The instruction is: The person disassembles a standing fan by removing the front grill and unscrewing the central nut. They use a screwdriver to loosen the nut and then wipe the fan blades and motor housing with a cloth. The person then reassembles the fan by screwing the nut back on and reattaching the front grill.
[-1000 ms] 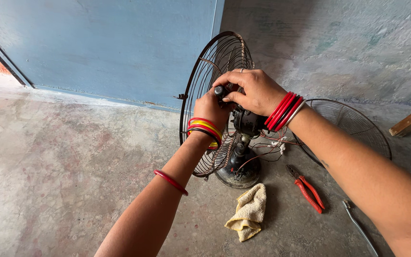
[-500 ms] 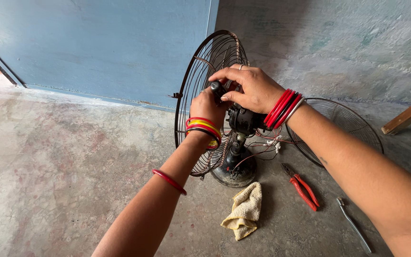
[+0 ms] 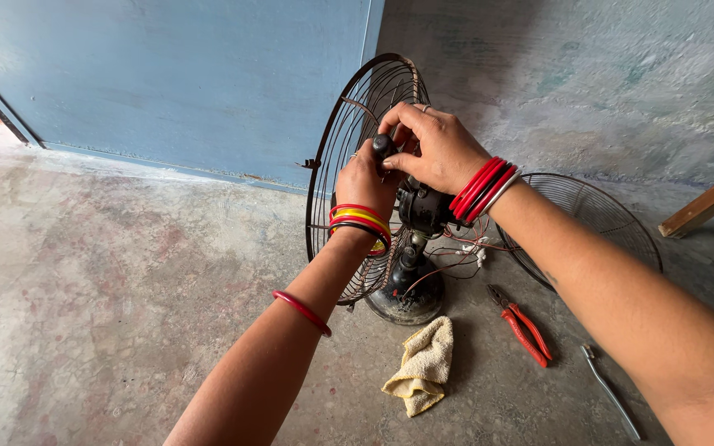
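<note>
Fingers of my right hand (image 3: pixel 433 149) curl over the top of the fan's black motor housing (image 3: pixel 423 206), thumb and forefinger pinched on a small dark knob (image 3: pixel 383 147) that stands up from it; my left hand (image 3: pixel 363 183) is closed against the same knob from the near side, its back to the camera, so I cannot tell how much of the knob it actually grips. Compared with a second ago both hands sit in nearly the same pose on the knob; the grip has hardly shifted, only my view has drifted a little, so I judge the knob is still being worked and has not come free. Outward from the hands: the rear wire guard (image 3: pixel 357 157) stands upright just behind my left wrist, still fixed to the motor; the motor sits on its neck above the round black base (image 3: pixel 406 304) on the concrete floor (image 3: pixel 109 289); loose red and white wires (image 3: pixel 464 248) hang beside the neck. A second, detached wire guard (image 3: pixel 597 215) leans to the right, behind my right forearm. Near the base lie a yellowish rag (image 3: pixel 425 363), red-handled pliers (image 3: pixel 524 329) and, further right, a slim metal tool (image 3: pixel 613 395); a blue door (image 3: pixel 167 83) closes the scene behind.
</note>
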